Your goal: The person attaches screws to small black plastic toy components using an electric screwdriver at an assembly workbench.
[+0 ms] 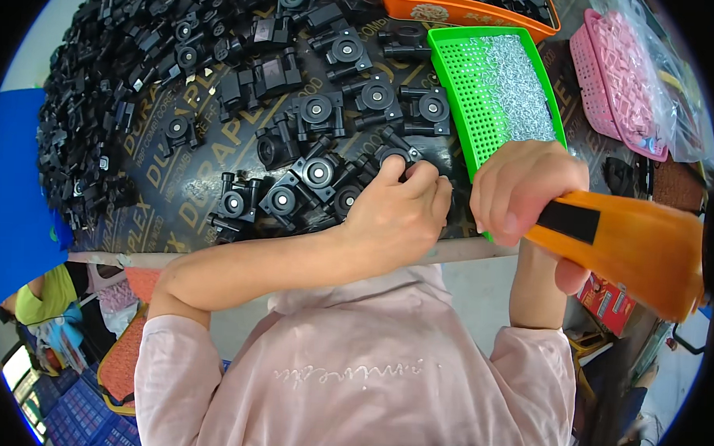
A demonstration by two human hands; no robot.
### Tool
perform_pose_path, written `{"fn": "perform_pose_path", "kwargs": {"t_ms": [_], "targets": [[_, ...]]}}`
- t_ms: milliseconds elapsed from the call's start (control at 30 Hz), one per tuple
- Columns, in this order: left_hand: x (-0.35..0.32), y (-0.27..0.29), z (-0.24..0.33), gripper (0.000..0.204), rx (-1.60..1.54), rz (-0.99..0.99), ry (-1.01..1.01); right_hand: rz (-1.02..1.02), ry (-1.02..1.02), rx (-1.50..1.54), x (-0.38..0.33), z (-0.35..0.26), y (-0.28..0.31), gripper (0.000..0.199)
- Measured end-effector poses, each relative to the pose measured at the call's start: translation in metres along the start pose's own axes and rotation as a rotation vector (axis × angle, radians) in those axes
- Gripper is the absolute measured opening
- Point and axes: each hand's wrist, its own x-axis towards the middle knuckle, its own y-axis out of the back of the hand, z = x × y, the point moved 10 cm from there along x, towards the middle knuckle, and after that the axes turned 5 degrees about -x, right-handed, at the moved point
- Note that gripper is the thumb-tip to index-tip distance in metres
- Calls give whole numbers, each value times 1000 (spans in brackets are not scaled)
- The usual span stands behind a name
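My left hand (401,209) is closed at the near edge of a group of black plastic parts, its curled fingers on one black part (394,149). That part is mostly hidden by the fingers. Other black parts (319,173) with round rings and bright metal centres lie just left of and beyond this hand. My right hand (526,186) is wrapped round a thick orange handheld tool (627,243) with a black patch on its grip. The tool's body points toward the right; its working end does not show clearly. This hand is over the near end of a green perforated tray (467,108).
Small silvery metal pieces (514,86) fill part of the green tray. A large heap of black parts (142,30) covers the far left of the dark table (191,184). An orange bin (430,9) and a pink basket (594,82) of pink pieces stand at the far right.
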Motion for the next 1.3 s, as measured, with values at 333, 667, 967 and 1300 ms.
{"fn": "perform_pose_path", "kwargs": {"t_ms": [333, 667, 967, 1300], "targets": [[-11, 2, -5, 61, -46, -31, 149, -231, 85, 269, 24, -38, 1, 58], [-94, 42, -75, 98, -159, -358, 519, 270, 52, -35, -33, -32, 44, 63], [-85, 4, -47, 68, 52, -249, 554, 357, 24, -193, -45, -31, 46, 67], [-70, 2, -28, 57, -36, -251, 425, 356, 43, -176, -45, -21, 35, 68]]}}
